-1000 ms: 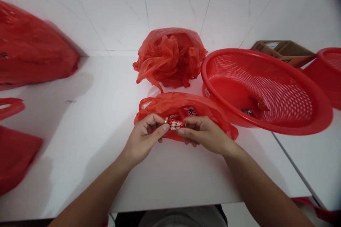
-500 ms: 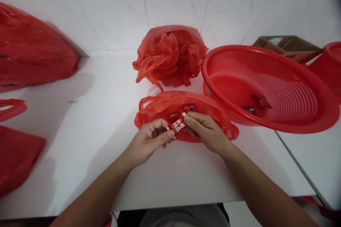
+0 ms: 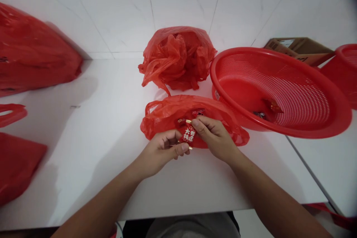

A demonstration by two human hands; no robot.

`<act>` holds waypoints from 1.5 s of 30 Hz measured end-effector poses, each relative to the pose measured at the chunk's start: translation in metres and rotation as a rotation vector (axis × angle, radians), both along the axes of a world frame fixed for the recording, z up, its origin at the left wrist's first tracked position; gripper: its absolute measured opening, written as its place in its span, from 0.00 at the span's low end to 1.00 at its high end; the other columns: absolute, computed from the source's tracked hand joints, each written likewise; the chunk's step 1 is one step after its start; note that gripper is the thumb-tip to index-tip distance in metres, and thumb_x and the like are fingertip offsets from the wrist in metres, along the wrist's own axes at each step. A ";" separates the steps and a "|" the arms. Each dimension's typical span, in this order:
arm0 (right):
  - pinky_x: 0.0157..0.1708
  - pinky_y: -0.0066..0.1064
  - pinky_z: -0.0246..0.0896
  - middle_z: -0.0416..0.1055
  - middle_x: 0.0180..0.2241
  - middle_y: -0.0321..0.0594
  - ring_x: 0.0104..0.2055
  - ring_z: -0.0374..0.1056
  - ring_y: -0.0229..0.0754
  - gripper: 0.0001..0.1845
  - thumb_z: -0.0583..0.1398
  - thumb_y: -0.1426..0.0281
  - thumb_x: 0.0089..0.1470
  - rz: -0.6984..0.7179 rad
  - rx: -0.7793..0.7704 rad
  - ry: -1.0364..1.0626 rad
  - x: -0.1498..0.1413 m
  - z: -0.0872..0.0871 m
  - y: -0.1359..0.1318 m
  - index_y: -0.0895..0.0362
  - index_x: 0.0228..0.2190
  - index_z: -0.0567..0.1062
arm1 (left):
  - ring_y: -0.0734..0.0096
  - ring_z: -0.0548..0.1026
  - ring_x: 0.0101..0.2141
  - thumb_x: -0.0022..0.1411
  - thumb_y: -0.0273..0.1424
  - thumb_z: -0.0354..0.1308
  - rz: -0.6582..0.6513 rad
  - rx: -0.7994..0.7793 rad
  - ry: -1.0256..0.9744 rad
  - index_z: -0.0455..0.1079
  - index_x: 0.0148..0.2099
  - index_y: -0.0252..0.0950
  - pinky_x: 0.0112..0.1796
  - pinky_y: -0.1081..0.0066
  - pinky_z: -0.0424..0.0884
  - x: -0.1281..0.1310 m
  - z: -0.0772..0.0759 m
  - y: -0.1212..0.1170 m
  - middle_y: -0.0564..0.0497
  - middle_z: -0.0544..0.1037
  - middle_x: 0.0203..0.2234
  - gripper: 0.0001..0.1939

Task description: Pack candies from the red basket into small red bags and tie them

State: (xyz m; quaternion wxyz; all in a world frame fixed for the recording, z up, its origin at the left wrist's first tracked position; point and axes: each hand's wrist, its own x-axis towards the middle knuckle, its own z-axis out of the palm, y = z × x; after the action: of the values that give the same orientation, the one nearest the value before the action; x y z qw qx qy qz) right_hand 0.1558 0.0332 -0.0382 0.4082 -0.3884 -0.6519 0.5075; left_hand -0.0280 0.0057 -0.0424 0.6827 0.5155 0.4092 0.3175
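Between my two hands is a small red wrapped candy [image 3: 189, 134] with gold ends and white characters on its front. My left hand [image 3: 164, 148] pinches its lower end between thumb and fingers. The upper end is gripped by my right hand [image 3: 213, 134], thumb on top. Below the hands lies an open red plastic bag [image 3: 231, 119] on the white table [image 3: 111, 126]. Inside it, a couple of small red packets [image 3: 198, 112] show beyond my fingers; the rest of the contents is hidden.
A crumpled red bag [image 3: 178, 59] stands against the tiled wall. To the right is a large red perforated basket [image 3: 304, 89] with a few small packets inside. A cardboard box [image 3: 304, 50] sits behind it. Red bags [image 3: 36, 52] fill the left side.
The candy has turned from a slanted position to nearly upright, its printed face now more toward me. My left hand has shifted slightly right and down; both hands keep hold.
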 end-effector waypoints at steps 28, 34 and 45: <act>0.29 0.26 0.55 0.64 0.27 0.34 0.28 0.58 0.32 0.12 0.60 0.62 0.57 0.043 -0.090 0.143 0.011 0.001 0.002 0.57 0.29 0.70 | 0.73 0.68 0.27 0.67 0.39 0.52 0.117 0.118 -0.066 0.69 0.30 0.36 0.29 0.71 0.62 0.000 -0.002 0.000 0.52 0.72 0.25 0.15; 0.27 0.25 0.51 0.60 0.25 0.32 0.26 0.54 0.31 0.12 0.59 0.63 0.58 0.063 -0.099 0.184 0.010 0.001 0.002 0.57 0.28 0.68 | 0.74 0.68 0.28 0.68 0.37 0.51 0.086 0.174 -0.066 0.70 0.31 0.35 0.30 0.71 0.63 -0.001 -0.003 -0.001 0.52 0.73 0.26 0.15; 0.27 0.26 0.48 0.59 0.23 0.31 0.25 0.53 0.31 0.14 0.57 0.64 0.60 0.102 -0.127 0.243 0.010 -0.002 0.000 0.57 0.26 0.65 | 0.76 0.68 0.27 0.66 0.39 0.54 0.053 -0.001 -0.201 0.70 0.30 0.35 0.30 0.72 0.60 0.001 0.000 0.001 0.54 0.72 0.24 0.16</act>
State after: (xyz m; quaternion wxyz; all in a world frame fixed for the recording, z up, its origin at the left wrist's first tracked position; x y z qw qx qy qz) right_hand 0.1657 0.0335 -0.0399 0.4323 -0.3154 -0.5832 0.6112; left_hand -0.0268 0.0063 -0.0428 0.7118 0.4699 0.3523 0.3853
